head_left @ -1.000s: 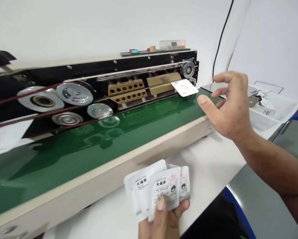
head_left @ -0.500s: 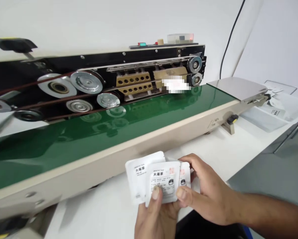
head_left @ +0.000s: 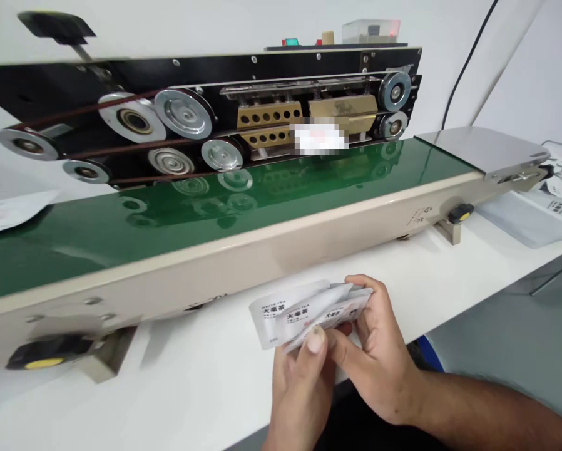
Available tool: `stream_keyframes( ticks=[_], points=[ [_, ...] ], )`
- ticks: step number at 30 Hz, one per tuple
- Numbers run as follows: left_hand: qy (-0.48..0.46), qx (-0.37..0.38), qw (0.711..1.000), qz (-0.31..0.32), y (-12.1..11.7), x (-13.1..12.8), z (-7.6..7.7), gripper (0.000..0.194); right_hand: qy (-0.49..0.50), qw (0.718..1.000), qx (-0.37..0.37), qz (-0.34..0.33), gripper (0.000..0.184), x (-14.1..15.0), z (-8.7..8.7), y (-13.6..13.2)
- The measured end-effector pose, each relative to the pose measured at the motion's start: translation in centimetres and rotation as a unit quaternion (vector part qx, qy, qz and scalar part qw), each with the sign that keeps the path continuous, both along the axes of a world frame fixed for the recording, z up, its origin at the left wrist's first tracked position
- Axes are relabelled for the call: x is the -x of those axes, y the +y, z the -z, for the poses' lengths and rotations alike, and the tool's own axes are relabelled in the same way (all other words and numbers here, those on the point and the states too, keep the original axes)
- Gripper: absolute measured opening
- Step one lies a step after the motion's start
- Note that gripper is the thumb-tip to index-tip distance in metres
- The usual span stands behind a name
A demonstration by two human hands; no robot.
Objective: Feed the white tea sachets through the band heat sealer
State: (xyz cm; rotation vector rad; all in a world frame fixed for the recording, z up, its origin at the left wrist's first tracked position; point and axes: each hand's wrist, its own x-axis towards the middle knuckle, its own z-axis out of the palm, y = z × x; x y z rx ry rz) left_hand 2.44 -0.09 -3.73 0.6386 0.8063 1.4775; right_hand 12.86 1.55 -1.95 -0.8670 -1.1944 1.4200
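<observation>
The left hand (head_left: 300, 394) is cradling a small, loosely fanned stack of white foil sachets (head_left: 304, 316) printed with "WHITE TEA" and black Chinese characters, its thumb pressing on the top face. The right hand (head_left: 379, 357) is curling in from the side, its fingers bent around the stack's far end. Both hands are closed on the sachets, which are bowing slightly between them and hovering just above the white desk (head_left: 191, 388). Directly beyond them, a long beige band sealer (head_left: 262, 244) is stretching across the desk, with a green conveyor belt (head_left: 178, 210) running along its top. A pale packet (head_left: 319, 138), too blurred to read, is lying on the belt against a pair of perforated brass-coloured blocks (head_left: 269, 116). Silver pulleys (head_left: 183, 113) linked by dark drive belts are lining the black head plate (head_left: 309, 62) to the left of the blocks. A brushed steel plate (head_left: 482, 149) is capping the belt's right end, and a translucent white tray (head_left: 527, 219) holding printed papers is sitting beyond it. A black cable (head_left: 464, 69) is rising along the white wall (head_left: 534, 69) behind the machine.
</observation>
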Motion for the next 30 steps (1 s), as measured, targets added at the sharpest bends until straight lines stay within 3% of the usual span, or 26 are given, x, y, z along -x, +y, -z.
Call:
stream_keyframes(
  ticks=[4, 6, 10, 12, 17, 21, 24, 27, 30],
  points=[
    [0.024, -0.028, 0.999, 0.011, -0.3, -0.3, -0.6, 0.048, 0.051, 0.999, -0.006, 0.016, 0.044, 0.0, 0.4, 0.0],
    [0.06, -0.056, 0.997, -0.016, -0.6, -0.2, -1.2, 0.049, 0.043, 0.999, -0.022, 0.023, 0.047, -0.8, 0.4, 0.6],
    [0.203, -0.085, 0.964, -0.15, -1.0, 1.1, -2.0, 0.055, -0.09, 0.991, -0.093, 0.023, 0.044, -3.2, 0.0, 2.1],
    [0.242, -0.095, 0.953, -0.156, -0.8, 1.6, -2.0, 0.053, -0.177, 0.978, -0.109, -0.014, 0.046, -3.8, -0.3, 2.5],
    [0.213, -0.151, 0.961, -0.089, 0.2, 1.2, -1.5, 0.041, -0.303, 0.946, -0.118, -0.021, 0.06, -2.8, -0.9, 2.5],
    [0.2, -0.16, 0.963, -0.079, -0.3, 0.0, -1.7, 0.042, -0.271, 0.955, -0.121, -0.018, 0.067, -1.8, -0.5, 1.8],
    [0.184, -0.203, 0.959, -0.069, -1.0, -0.7, -2.0, 0.051, -0.232, 0.955, -0.185, -0.022, 0.065, -1.8, 0.3, 1.3],
    [0.153, -0.246, 0.952, -0.102, -1.0, -1.0, -1.9, 0.053, -0.22, 0.944, -0.246, -0.023, 0.059, -2.1, 1.1, 1.3],
    [0.143, -0.221, 0.954, -0.145, -0.7, -0.9, -1.9, 0.049, -0.281, 0.925, -0.255, 0.003, 0.056, -2.3, 1.7, 1.7]
  ],
)
